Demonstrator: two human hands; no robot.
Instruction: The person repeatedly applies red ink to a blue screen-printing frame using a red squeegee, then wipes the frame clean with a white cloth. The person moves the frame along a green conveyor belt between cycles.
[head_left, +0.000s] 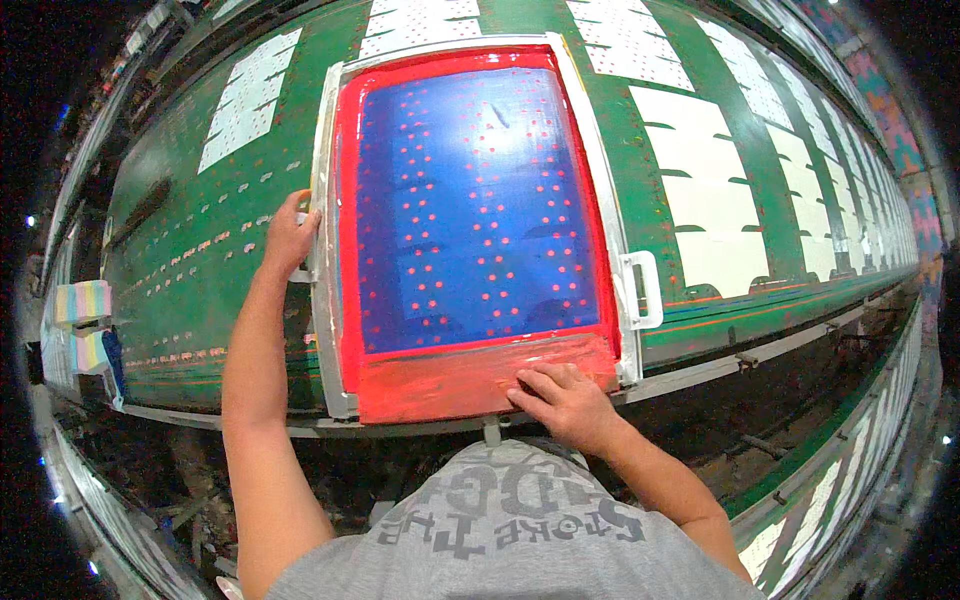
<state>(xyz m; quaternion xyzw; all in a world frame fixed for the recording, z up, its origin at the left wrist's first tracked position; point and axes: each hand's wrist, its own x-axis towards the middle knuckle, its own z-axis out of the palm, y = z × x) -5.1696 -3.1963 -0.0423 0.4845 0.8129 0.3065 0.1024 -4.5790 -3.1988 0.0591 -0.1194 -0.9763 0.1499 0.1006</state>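
Observation:
A screen-printing frame (628, 362) with pale metal rails lies on the long green table in front of me. Its blue mesh (470, 220) carries rows of small red dots, and wet red ink (480, 345) borders the mesh on all sides. My left hand (292, 235) is closed on the frame's left rail, just above a side handle. Along the near end of the frame lies a wide, flat squeegee (430, 385) smeared with red. My right hand (565, 400) grips the squeegee near its right end, fingers bent over its surface; the thumb's underside is hidden.
White printed sheets (240, 100) lie on the green table (180, 240) beyond and left of the frame. Blank-looking white sheets (700, 190) run off to the right. A white handle (648, 290) juts from the frame's right side. Stacked pastel pads (85, 302) sit at the far left.

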